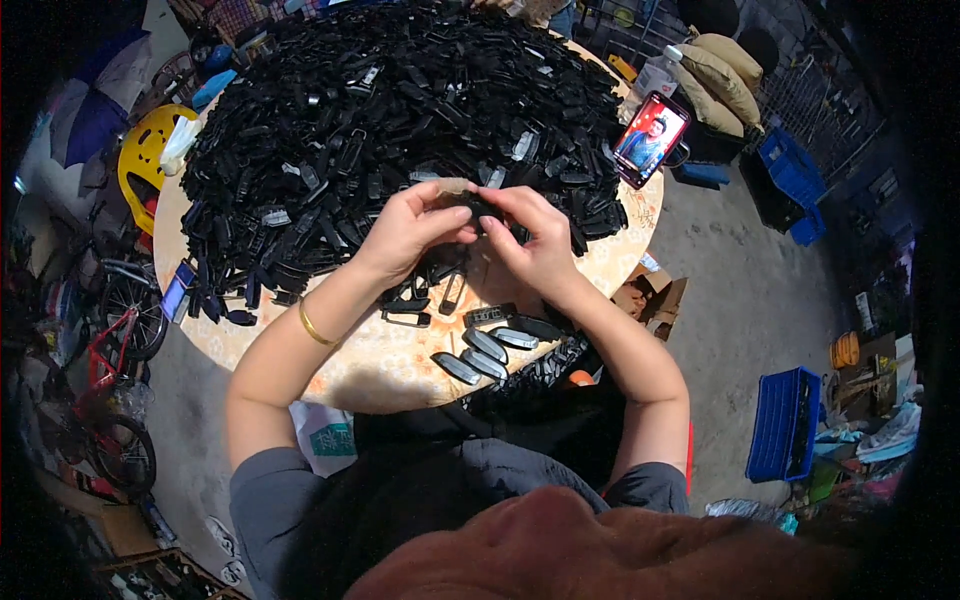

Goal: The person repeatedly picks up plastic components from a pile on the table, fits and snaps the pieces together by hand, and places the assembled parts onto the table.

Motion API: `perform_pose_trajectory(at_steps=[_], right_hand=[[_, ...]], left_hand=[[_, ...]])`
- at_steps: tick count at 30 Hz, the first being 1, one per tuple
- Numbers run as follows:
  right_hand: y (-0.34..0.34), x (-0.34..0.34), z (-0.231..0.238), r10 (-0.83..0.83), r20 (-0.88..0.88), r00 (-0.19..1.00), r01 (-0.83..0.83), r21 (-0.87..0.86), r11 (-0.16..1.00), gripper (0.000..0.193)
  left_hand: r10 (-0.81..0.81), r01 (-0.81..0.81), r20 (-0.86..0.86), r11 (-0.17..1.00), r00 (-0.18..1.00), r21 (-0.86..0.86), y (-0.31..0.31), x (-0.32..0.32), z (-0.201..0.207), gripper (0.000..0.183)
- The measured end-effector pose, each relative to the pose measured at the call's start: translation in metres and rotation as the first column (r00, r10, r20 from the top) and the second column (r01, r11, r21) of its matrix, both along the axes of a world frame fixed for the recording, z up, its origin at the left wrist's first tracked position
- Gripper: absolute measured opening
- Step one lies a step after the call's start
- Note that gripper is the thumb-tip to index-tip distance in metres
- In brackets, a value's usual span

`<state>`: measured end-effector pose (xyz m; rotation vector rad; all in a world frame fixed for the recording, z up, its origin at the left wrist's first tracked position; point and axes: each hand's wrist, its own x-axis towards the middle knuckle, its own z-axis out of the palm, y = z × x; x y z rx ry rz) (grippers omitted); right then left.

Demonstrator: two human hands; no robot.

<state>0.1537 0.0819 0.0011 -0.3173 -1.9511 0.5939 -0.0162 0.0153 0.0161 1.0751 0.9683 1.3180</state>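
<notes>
Both hands meet above the near edge of a large heap of black plastic parts (400, 110). My left hand (415, 230) pinches one end of a small dark plastic part (482, 208), and my right hand (538, 238) grips its other end. Fingers cover most of this part, so its exact kind cannot be told. Below the hands, a rectangular black frame (453, 293) lies on the round table (370, 365). Nearer to me, several long oval pieces with grey inner faces (485, 345) rest side by side at the table's front edge.
A phone (652, 140) showing a person stands at the table's right rim, near a clear bottle (657, 72). Blue crates (785, 425) sit on the floor at right, and an open cardboard box (655, 300) is beside the table. A bicycle (115, 350) stands at left.
</notes>
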Motion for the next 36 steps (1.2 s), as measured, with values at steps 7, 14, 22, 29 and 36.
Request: perform_pose_trajectory(at_steps=[7, 14, 22, 29, 36], right_hand=[[-0.013, 0.001, 0.012, -0.011, 0.023, 1.0, 0.012, -0.015, 1.0, 0.029], [-0.013, 0.005, 0.016, -0.063, 0.109, 0.992, 0.041, 0.192, 0.981, 0.032], [-0.017, 0.008, 0.018, -0.038, 0.147, 0.988, 0.018, 0.137, 0.99, 0.033], [-0.02, 0.015, 0.029, -0.013, 0.28, 0.96, -0.027, 0.138, 0.99, 0.032], [-0.016, 0.016, 0.022, 0.125, 0.35, 0.928, -0.129, -0.011, 0.992, 0.032]], left_hand=[[-0.126, 0.108, 0.259, 0.991, 0.958, 0.082, 0.0, -0.005, -0.014, 0.027], [0.021, -0.021, 0.003, 0.987, 1.0, 0.161, -0.01, 0.003, -0.01, 0.024], [0.107, -0.07, -0.153, 0.97, 0.982, 0.232, -0.01, 0.002, -0.008, 0.025], [0.062, -0.001, -0.279, 0.977, 0.958, 0.213, -0.012, -0.008, 0.001, 0.022], [0.005, 0.021, -0.227, 0.994, 0.974, 0.11, -0.011, -0.007, -0.009, 0.023]])
